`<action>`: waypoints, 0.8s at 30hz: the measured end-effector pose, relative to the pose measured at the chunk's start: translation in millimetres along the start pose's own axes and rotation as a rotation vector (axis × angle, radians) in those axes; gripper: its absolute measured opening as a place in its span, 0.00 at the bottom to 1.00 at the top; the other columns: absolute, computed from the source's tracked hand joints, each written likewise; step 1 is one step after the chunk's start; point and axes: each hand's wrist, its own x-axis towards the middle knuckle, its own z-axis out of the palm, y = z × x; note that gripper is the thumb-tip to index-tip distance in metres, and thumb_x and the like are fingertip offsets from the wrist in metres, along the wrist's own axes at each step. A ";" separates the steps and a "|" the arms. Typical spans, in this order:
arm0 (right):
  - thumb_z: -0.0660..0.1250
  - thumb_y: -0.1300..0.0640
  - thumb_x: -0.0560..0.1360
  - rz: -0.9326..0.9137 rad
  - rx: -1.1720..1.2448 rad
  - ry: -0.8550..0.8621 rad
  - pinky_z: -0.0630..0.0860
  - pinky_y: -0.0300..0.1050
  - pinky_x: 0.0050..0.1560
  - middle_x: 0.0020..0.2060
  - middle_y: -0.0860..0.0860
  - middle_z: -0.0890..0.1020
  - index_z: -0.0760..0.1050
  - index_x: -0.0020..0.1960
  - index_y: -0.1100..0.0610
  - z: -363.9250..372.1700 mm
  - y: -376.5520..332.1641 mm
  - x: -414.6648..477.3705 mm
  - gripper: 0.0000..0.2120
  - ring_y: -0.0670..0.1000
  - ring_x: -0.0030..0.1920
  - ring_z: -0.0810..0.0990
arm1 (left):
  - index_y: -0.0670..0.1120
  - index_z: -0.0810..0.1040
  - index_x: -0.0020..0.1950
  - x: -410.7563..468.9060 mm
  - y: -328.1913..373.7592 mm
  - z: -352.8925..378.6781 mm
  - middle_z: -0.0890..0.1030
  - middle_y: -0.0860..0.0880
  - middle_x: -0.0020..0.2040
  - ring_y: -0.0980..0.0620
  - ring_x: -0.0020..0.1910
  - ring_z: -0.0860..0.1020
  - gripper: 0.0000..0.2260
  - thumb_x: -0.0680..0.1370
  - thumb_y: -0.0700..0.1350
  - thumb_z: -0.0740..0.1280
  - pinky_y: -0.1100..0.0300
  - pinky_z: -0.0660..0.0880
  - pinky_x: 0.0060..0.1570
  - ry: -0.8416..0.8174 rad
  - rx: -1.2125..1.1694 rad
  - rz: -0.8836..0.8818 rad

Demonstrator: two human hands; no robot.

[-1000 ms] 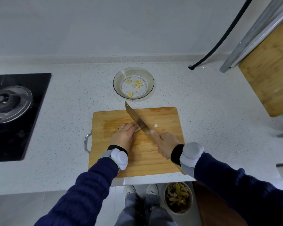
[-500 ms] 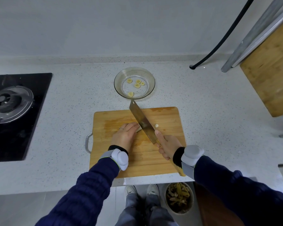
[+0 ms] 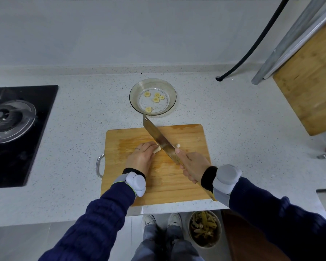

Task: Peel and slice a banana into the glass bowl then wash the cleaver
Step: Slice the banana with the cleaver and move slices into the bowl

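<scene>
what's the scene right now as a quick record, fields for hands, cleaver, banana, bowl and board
left hand: pressing the banana down on the cutting board
right hand: gripping the cleaver by its handle
cleaver: blade angled across the board, next to the banana's exposed end
banana: mostly hidden under the fingers
loose slice: on the board, right of the blade
glass bowl: behind the board, five slices inside

Speckled grey counter (image 3: 224, 129), pale wall (image 3: 120, 34), black hob (image 3: 17, 132) left.
</scene>
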 end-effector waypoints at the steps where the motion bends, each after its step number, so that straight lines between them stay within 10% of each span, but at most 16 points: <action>1: 0.53 0.34 0.77 0.000 0.001 -0.003 0.63 0.38 0.23 0.29 0.52 0.69 0.70 0.39 0.58 -0.1 0.7 0.1 0.27 0.48 0.24 0.64 | 0.44 0.81 0.53 0.1 0.5 0.0 0.81 0.49 0.53 0.48 0.49 0.79 0.15 0.76 0.46 0.56 0.56 0.80 0.32 -0.003 -0.002 0.004; 14: 0.52 0.34 0.77 0.008 -0.031 -0.025 0.63 0.39 0.24 0.37 0.56 0.71 0.75 0.56 0.65 3.3 4.0 9.2 0.34 0.50 0.28 0.64 | 0.45 0.81 0.51 0.8 1.5 1.4 0.82 0.50 0.51 0.54 0.49 0.73 0.13 0.75 0.45 0.58 0.58 0.79 0.27 0.045 0.023 -0.002; 24: 0.51 0.35 0.78 0.043 -0.088 -0.022 0.63 0.40 0.25 0.27 0.52 0.68 0.70 0.40 0.59 8.8 -3.4 16.7 0.28 0.49 0.24 0.63 | 0.45 0.81 0.51 1.5 2.0 -0.3 0.82 0.50 0.51 0.48 0.46 0.81 0.14 0.68 0.33 0.74 0.59 0.78 0.27 0.008 0.020 -0.015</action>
